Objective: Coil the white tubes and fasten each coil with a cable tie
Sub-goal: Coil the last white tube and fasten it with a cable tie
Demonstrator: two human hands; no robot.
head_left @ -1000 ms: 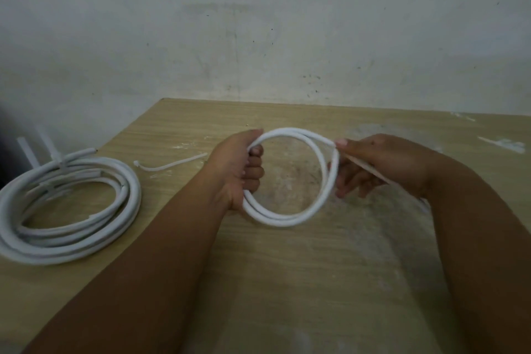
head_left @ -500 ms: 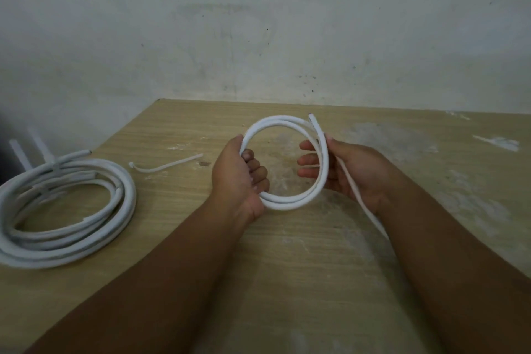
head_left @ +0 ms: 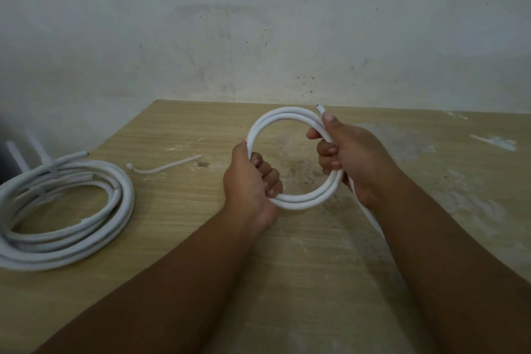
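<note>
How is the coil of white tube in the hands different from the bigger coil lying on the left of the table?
The held coil is smaller, with few loops; the coil on the table is wider and has more.

The held coil is up off the wooden table, gripped by the left hand and right hand; the other lies flat, untouched.

The table coil already carries cable ties; the held coil shows none, and a tail trails beside the right forearm.

Both are white tube.

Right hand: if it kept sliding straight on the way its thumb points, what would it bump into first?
Probably nothing on the table. The right hand points along the coil toward the wall; the table there looks bare, though depth is unclear.
</note>
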